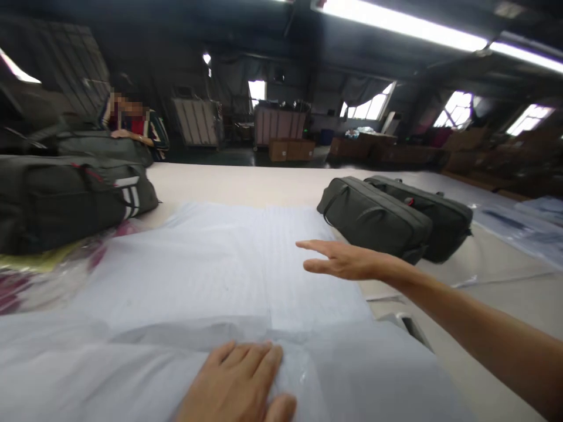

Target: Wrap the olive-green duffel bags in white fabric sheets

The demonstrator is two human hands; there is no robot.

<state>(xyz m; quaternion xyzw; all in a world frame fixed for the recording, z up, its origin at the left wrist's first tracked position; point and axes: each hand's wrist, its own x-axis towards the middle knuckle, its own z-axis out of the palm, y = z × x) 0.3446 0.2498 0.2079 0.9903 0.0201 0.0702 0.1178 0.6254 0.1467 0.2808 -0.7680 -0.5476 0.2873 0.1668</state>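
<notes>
A large whitish plastic sheet (185,269) is spread over the table before me, with folds and ripples across its near part. My left hand (240,381) rests palm down on the sheet's near part, fingers stretched out. Farther up and to the right, my right hand (338,259) is held out above the sheet, its fingers pointing left and the thumb apart. It holds nothing. Just beyond my right wrist stands a dark grey-green bag (373,217) with carrying handles, and a second similar bag (431,211) is right behind it.
On the left, a dark duffel bag (74,193) with white stripes lies over clear plastic and yellow material. Another person (134,126) stands behind it with a hand on another bag (101,146). Cardboard boxes (291,150) and wheeled carts (197,122) stand beyond the pale table (237,181).
</notes>
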